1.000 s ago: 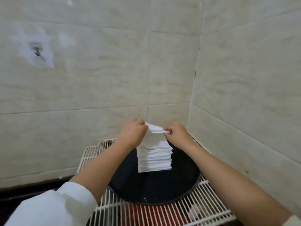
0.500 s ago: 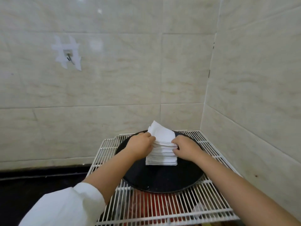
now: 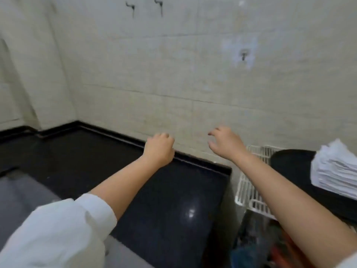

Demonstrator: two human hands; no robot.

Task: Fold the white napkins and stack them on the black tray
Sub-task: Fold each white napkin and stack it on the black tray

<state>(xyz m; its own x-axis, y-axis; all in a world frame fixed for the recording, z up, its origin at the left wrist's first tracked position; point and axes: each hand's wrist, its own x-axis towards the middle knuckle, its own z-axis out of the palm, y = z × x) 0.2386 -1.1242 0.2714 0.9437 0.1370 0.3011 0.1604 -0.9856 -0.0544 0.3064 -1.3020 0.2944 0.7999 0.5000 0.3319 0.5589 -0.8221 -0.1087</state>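
Observation:
A stack of folded white napkins [image 3: 336, 171] rests on the round black tray [image 3: 289, 163] at the right edge of the head view. Both hands hang in the air to the left of it, over the back of a black countertop. My left hand [image 3: 159, 149] has its fingers curled in with nothing seen in it. My right hand [image 3: 225, 143] is empty, fingers loosely apart and bent downward. Neither hand touches the napkins or the tray.
The tray sits on a white wire rack [image 3: 251, 182] with red and blue items below it. A glossy black countertop [image 3: 154, 200] fills the left and middle, ending at a tiled wall [image 3: 193, 74] with metal hooks [image 3: 243, 56].
Both hands have let go of the napkin stack and moved left, away from the tray. The view has swung left, so the tray and stack now sit at the right edge.

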